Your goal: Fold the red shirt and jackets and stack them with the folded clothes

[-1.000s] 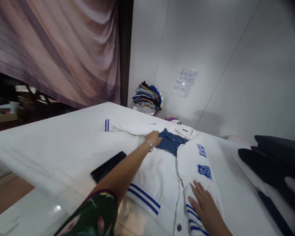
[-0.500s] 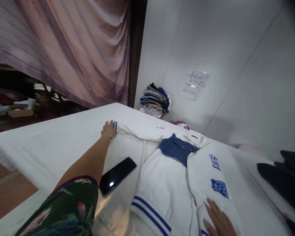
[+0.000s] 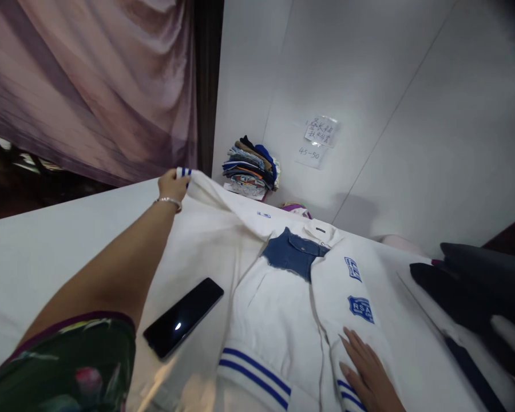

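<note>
A white jacket with a blue denim chest panel and blue-striped cuffs and hem lies spread on the white table. My left hand grips the cuff of one sleeve and holds it raised, so that the sleeve stretches up off the tabletop. My right hand lies flat, fingers extended, on the other sleeve, which is folded over the jacket front just above its striped cuff. Blue badge patches show on that sleeve. Left of the jacket lies a black phone.
A stack of folded clothes stands at the table's far edge by the wall, with a purple and white item beside it. Dark garments lie at the right. A pink curtain hangs at the left, and paper signs are on the wall.
My left hand has lifted the sleeve cuff off the table, drawing the sleeve up. My right hand stays flat on the folded sleeve. The whole view has shifted a little.
</note>
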A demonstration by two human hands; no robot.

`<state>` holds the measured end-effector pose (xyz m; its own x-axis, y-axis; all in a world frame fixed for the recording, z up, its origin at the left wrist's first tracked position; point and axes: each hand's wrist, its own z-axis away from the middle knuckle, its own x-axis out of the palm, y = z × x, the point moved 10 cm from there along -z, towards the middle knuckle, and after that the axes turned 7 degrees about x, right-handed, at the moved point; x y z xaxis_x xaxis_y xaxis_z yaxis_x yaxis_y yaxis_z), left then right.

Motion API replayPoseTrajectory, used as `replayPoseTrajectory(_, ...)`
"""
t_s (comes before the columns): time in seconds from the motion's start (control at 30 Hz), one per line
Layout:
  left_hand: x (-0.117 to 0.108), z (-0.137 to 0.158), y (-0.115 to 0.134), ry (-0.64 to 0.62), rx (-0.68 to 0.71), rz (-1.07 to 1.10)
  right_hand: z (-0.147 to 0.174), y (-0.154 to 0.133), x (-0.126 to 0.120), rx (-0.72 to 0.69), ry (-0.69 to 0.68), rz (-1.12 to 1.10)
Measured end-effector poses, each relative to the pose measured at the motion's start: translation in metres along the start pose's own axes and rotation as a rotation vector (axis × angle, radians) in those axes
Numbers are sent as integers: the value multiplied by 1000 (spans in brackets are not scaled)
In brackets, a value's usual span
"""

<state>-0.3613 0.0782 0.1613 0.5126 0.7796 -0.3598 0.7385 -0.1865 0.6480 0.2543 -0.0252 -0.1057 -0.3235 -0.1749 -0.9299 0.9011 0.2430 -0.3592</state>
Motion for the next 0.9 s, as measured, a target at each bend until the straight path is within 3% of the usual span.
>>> replayPoseTrajectory(0.13, -2, -47, 46, 113, -27, 67, -1, -4, -14, 50, -82, -129)
replayPoseTrajectory(0.2, 6, -54, 90, 111, 92, 160, -6, -14, -34, 73, -101, -254)
replayPoseTrajectory(0.27, 16, -45, 151, 85, 342, 235, -17, -34, -71, 83, -31, -398)
replayPoseTrajectory(0.33, 28, -16, 217, 37, 620, 252, -33, -63, -111, 67, 35, -572)
replayPoseTrajectory(0.4, 45, 21, 269, -39, 780, 263, -54, -108, -145, -50, -3, -862)
replayPoseTrajectory(0.5, 85, 91, 331, -283, 961, 338, -84, -172, -187, -229, -79, -1249)
replayPoseTrajectory(0.57, 109, 134, 356, -432, 1035, 428, -101, -202, -201, -279, -141, -1400)
replayPoseTrajectory(0.63, 123, 156, 360, -480, 976, 519, -114, -218, -206, -258, -156, -1481)
replayPoseTrajectory(0.7, 131, 155, 346, -463, 811, 604, -123, -221, -203, -204, -142, -1534)
replayPoseTrajectory(0.8, 126, 135, 299, -358, 530, 682, -133, -212, -197, -116, -112, -1582)
replayPoseTrajectory(0.9, 114, 130, 232, -255, 281, 468, -145, -192, -210, -52, -34, -1629)
